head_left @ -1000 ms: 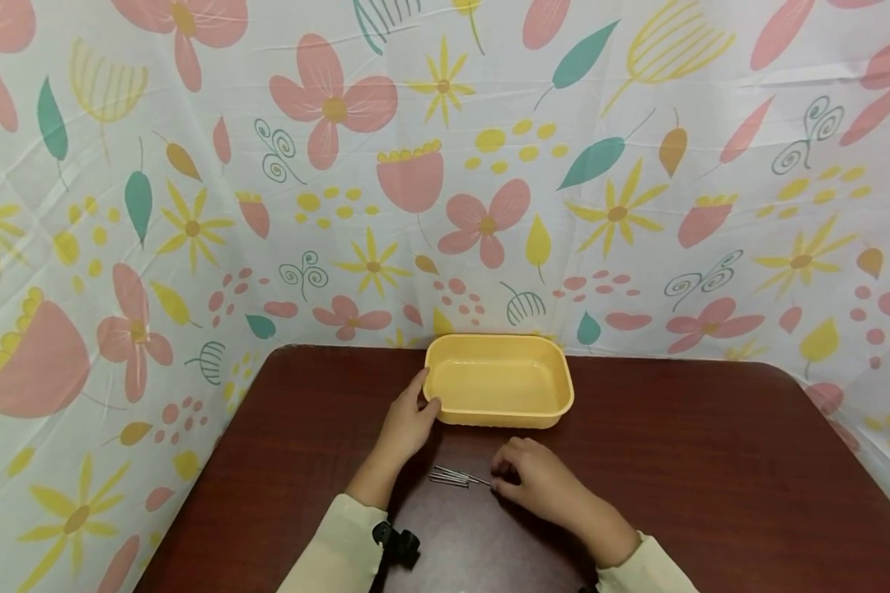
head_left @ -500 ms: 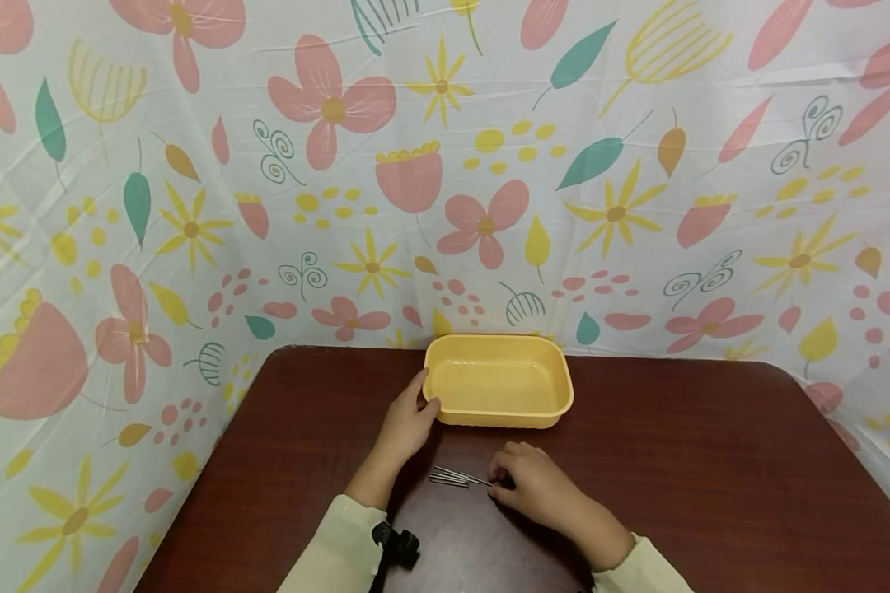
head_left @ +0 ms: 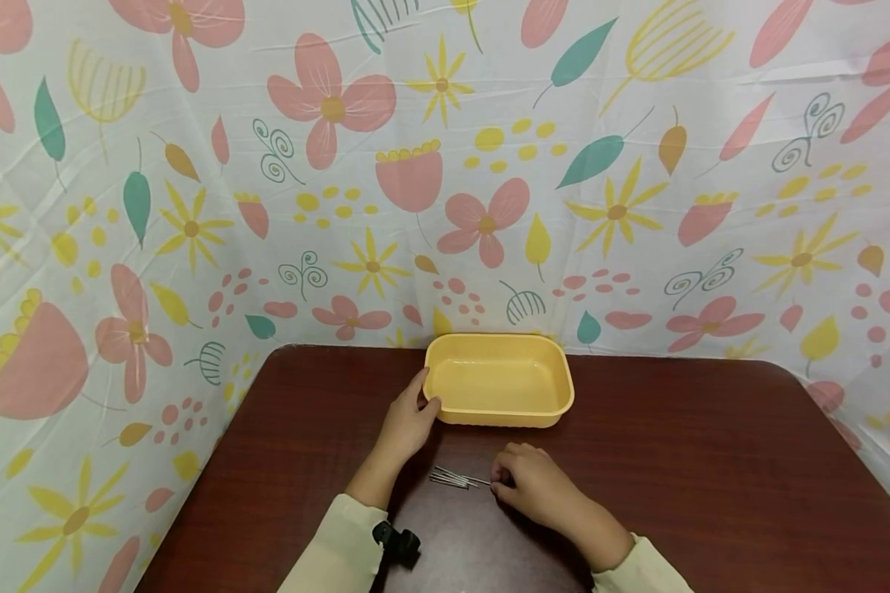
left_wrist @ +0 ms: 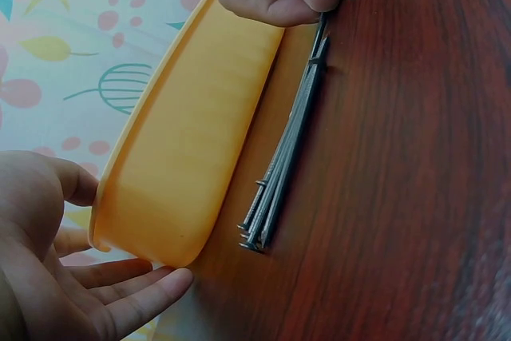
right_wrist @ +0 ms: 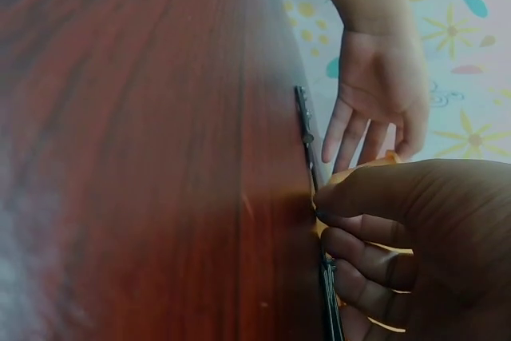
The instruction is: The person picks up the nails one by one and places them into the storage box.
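A yellow plastic basin stands at the back of the table, with nothing seen inside. My left hand touches its left end, fingers mostly straight, thumb and fingertips resting at the corner by the rim. In front of the basin lies a small bunch of metal nails, their heads toward the left, as the left wrist view shows. My right hand pinches the right end of one nail between thumb and fingers. More dark nails show beside the right fingers in the right wrist view, partly hidden.
The dark reddish-brown table has rounded back corners. A floral cloth hangs behind it and on the left side. A black wrist mount sits on the left sleeve, just above the tabletop.
The nails in the bunch have shifted slightly against one another near the right fingertips. My right hand has moved only a little. My left hand and the basin stay in place.
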`<action>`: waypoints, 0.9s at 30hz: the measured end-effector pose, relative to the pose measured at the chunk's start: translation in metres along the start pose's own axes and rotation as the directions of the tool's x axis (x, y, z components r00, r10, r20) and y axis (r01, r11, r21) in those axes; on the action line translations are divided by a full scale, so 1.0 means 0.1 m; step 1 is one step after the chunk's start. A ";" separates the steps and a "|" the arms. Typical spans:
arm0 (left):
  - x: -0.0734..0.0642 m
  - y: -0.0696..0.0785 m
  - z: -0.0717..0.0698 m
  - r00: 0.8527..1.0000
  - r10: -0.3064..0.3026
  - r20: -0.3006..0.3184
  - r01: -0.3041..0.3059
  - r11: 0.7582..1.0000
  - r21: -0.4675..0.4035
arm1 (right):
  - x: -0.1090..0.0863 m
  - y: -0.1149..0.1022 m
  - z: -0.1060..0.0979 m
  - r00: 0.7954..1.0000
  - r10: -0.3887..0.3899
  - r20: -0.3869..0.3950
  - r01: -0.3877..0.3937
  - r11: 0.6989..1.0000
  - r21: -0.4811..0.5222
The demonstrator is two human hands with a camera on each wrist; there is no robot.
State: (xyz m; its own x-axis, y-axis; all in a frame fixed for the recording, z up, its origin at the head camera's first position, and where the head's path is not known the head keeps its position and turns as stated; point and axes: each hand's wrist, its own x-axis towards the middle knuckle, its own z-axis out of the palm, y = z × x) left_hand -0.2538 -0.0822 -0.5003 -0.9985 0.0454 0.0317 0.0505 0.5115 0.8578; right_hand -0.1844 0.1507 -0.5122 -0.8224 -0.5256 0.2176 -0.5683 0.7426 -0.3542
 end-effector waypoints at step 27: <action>0.00 0.01 0.00 1.000 -0.014 0.003 0.014 1.000 -0.002 | 0.05 -0.03 -0.06 0.986 0.152 -0.072 -0.145 0.985 0.089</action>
State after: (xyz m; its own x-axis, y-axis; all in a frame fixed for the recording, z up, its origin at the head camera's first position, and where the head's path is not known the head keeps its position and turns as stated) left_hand -0.2532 -0.0816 -0.5001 -0.9990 0.0406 0.0184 0.0365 0.5104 0.8592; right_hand -0.1870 0.1485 -0.5052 -0.8989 -0.3754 0.2262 -0.4382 0.7711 -0.4619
